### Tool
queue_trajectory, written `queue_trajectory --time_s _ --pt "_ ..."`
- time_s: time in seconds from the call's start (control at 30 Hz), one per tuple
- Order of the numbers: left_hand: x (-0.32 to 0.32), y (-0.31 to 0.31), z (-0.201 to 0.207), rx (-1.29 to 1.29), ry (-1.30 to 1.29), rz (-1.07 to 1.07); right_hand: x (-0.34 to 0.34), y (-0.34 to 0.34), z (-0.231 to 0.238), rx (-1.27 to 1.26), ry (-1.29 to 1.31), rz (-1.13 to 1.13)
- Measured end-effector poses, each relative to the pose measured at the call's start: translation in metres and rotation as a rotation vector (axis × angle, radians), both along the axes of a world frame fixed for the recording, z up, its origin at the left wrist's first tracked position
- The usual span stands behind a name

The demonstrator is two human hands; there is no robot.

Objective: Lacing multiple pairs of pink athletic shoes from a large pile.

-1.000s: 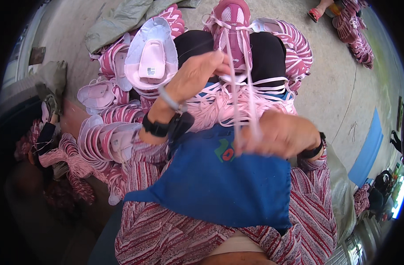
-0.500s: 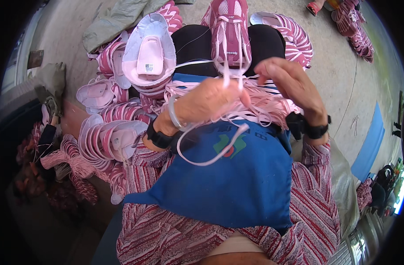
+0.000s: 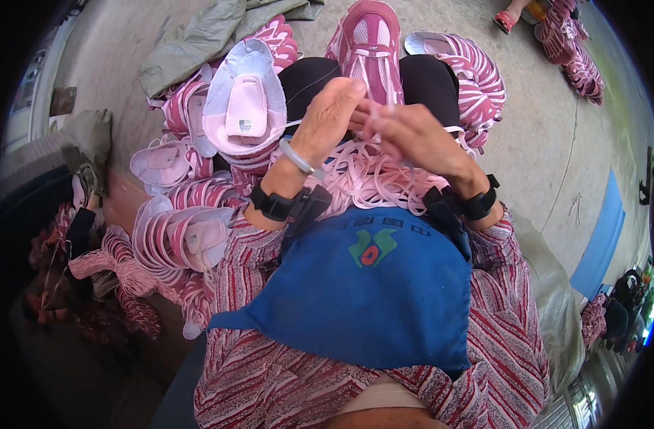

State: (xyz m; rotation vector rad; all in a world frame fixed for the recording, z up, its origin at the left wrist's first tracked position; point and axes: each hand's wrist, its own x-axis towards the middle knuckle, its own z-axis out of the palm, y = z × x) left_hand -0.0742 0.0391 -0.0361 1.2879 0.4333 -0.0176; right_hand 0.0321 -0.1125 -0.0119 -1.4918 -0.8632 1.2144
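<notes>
A pink and white shoe upper stands toe-up between my knees, with a pale pink shoelace threaded through its front. My left hand is closed at the lace, its thumb uppermost. From the other side my right hand meets it, fingers bent together around the lace and slightly blurred. The hands overlap just below the upper, hiding its lower part and the exact grip. Below them a loose heap of pink shoelaces lies on my lap, over the blue apron.
To the left lie stacked pink uppers, more nested uppers and a bundle of pink cords. Another row of uppers rests beyond my right knee. Grey-green cloth covers floor at the upper left. A person's sandalled foot shows at the top right.
My left hand has moved up and away from my lap, carrying the loose lace end out of sight. My right hand has come inward and down to meet it at the lace.
</notes>
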Motion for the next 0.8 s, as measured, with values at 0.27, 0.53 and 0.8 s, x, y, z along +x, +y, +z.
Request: queue_trajectory --time_s 0.27,0.53,0.8 --pt "0.014 -0.025 -0.002 -0.122 -0.094 0.281 0.001 -0.003 0.019 -0.132 -0.567 0.426" --pt "-0.002 -0.014 -0.011 0.521 0.02 0.117 0.01 0.013 -0.028 -0.095 -1.17 -0.274" --pt "-0.004 -0.008 -0.006 0.669 -0.119 0.141 0.03 0.016 -0.046 -0.026 -1.267 -0.206"
